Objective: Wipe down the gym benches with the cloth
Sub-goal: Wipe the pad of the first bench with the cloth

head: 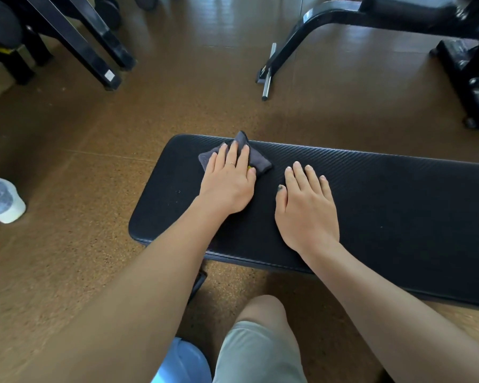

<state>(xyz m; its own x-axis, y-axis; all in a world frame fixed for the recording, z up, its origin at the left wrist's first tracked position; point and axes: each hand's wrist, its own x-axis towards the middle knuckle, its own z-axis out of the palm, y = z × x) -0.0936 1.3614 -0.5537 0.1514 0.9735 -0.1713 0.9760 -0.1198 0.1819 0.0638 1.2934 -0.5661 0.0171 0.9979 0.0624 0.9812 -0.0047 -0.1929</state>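
A bent knee [260, 313] in light shorts is closest to us, down low. Past it is the black padded worktop [385, 217], a gym bench. The left hand [227, 183] lies flat with straight fingers and presses the dark grey cloth [257, 161] onto the pad, near the far edge at the left end. The right hand [306, 208] lies flat and wide just beside it, holding nothing. I think the wiping is at an early stage: the cloth sits at one end, and the long right part looks still to do. Another bench [393, 9] waits farther back.
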